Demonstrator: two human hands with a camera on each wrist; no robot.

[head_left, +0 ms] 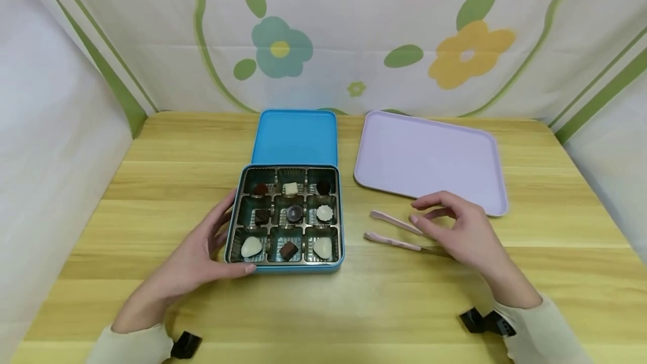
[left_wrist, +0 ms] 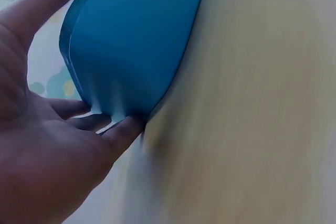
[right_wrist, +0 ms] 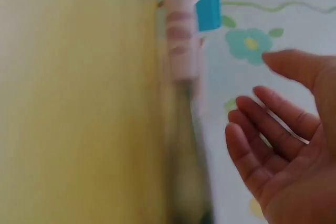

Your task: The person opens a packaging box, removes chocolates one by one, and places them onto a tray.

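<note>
Box (head_left: 308, 269), blue and open, stands left of centre on the table (head_left: 323, 319); nine compartments, each with one of the chocolates (head_left: 294, 214). Back row, left to right: reddish-brown, white, very dark. Middle row: dark brown, dark and round, white with a fluted edge. Front row: white, brown, white. Blue lid (head_left: 295, 136) lies directly behind the box.

Left hand (head_left: 189, 257): at the front left corner of the box, thumb along the front edge, other fingers bent against the left wall; thumb and fingers wide apart, holding the box.

Right hand (head_left: 457, 229): above the table, near two pink handles (head_left: 391, 241); fingers loosely bent, narrow gap to the thumb in the head view, holding nothing.

Handles lie right of the box, ends towards it; a metal shank (head_left: 434, 250) joins the nearer one. Whether they form one tool cannot be told. Lilac tray (head_left: 429, 153) lies askew beyond the right hand; flowered curtain (head_left: 323, 44) hangs behind the table
</note>
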